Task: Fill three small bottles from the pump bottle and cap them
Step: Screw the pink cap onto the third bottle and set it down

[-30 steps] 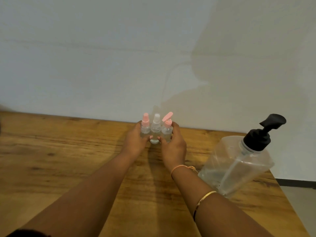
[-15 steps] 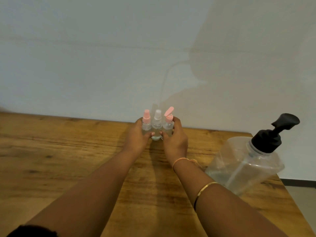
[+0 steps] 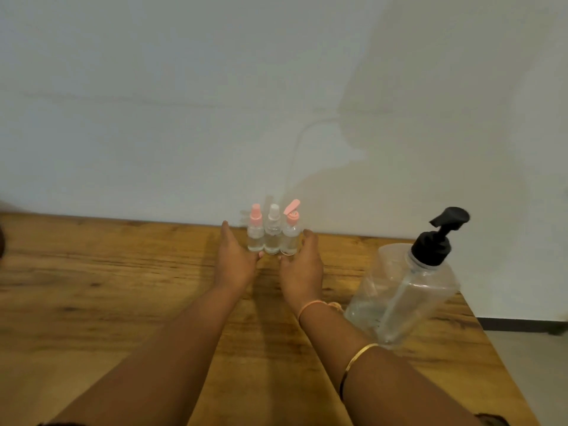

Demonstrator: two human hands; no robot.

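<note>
Your left hand (image 3: 235, 263) and right hand (image 3: 302, 267) are spread wide, holding nothing, the three small bottles (image 3: 273, 233) upright between your fingertips; brush them pulling away and the row topples, the rightmost's flip cap (image 3: 291, 207) still open.

Dark blurred shape (image 3: 1, 241), left edge.

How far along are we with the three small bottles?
Done, it seems: the left bottle, middle bottle and right bottle stand in a row by the wall, each holding clear liquid and wearing a top. In hand: nothing; the left hand and right hand are open beside the row. Possibly left: the right bottle's pink flip lid stands open. The pump bottle looks nearly empty.
</note>
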